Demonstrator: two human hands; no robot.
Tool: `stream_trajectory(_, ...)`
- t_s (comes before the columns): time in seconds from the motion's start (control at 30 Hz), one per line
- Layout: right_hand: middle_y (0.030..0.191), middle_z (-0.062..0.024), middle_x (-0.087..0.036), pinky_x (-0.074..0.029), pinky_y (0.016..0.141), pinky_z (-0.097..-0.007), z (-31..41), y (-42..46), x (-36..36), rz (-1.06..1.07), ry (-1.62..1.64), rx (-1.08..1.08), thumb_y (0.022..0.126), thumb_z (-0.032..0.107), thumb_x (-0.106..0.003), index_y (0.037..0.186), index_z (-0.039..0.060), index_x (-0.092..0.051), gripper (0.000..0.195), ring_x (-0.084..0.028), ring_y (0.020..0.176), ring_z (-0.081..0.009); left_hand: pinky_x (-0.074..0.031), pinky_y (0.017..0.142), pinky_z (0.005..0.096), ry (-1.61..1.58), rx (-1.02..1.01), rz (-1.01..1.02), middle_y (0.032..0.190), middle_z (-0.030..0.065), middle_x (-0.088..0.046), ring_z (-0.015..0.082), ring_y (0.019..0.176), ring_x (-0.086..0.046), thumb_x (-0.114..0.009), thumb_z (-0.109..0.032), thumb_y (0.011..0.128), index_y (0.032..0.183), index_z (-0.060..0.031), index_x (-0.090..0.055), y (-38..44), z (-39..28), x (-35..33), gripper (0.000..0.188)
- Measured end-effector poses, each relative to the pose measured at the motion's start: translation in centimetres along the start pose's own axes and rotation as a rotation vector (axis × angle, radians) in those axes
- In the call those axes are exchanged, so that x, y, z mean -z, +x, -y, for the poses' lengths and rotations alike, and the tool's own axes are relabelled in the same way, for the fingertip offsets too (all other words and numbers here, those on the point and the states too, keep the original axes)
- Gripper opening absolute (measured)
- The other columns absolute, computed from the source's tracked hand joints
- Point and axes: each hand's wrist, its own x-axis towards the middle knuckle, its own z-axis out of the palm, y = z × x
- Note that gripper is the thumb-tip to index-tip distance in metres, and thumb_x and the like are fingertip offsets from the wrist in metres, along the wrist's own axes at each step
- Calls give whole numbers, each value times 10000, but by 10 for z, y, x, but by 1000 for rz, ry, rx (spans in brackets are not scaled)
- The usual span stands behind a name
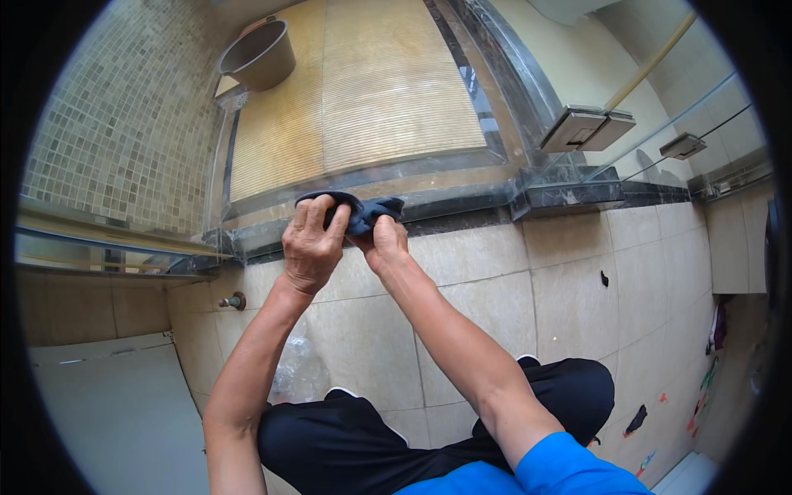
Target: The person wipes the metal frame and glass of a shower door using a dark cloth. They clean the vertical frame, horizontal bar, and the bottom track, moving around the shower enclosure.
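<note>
Both of my hands grip a crumpled dark blue fabric item (354, 218), a cloth or a small garment, in front of a dark marble shower curb (461, 209). My left hand (312, 247) pinches its left part, with the fingers bent over the rolled upper edge. At the right end, my right hand (386, 242) has a bunched part of it between thumb and fingers. Some of the fabric and several fingertips are hidden. From this view I cannot tell whether the fabric touches the curb.
Beyond the curb, a brown bucket (263, 59) stands on the ribbed yellowish shower floor (396, 93). Metal hinges (588, 129) hold glass at the right. On the floor tiles (470, 309) are a doorstop (232, 301), clear plastic (298, 371) and dark scraps (635, 419). A white door (111, 402) fills the lower left.
</note>
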Motion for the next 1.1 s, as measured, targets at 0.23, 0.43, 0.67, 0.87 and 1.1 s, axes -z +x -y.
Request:
stream_trajectory(0.23,1014,-114,-641,-611,680,-411,71,65,84,-212,185,146,896,115,-515,1066,8,-603,219,-678,821,-257,-539,730,359,-210,-172,43,994,115,-595,272,879,-617,-635,-70,704,959,-30,-653,38,-70,-70,259)
stream_trajectory(0.43,1093,-133,-658,-587,827,-428,98,61,101,-184,178,332,895,242,-428,1111,-1,-619,377,-669,955,-309,-514,747,340,-222,-107,84,986,93,-584,245,885,-599,-623,-116,731,963,-29,-649,26,-96,-111,250)
stream_trajectory(0.67,1023,-67,-656,-559,837,-442,-14,71,66,4,126,5,878,206,-459,1043,92,-647,274,-639,925,-247,-526,726,348,-95,-27,204,985,85,-609,248,873,-615,-623,-102,738,940,-55,-648,-36,-29,-74,208)
stream_trajectory(0.87,938,-70,-679,-548,793,-438,-25,53,62,13,82,-150,817,90,-537,907,111,-669,162,-641,863,-239,-532,676,359,-39,82,215,956,100,-598,274,852,-612,-627,-58,732,999,-47,-663,-77,9,-58,269)
stream_trajectory(1.1,1089,-99,-661,-520,935,-401,39,60,100,171,64,140,877,320,-452,1057,69,-639,361,-630,1001,-284,-522,676,341,-260,-75,71,899,104,-563,252,803,-592,-610,-104,728,853,-40,-597,-10,-63,-104,141)
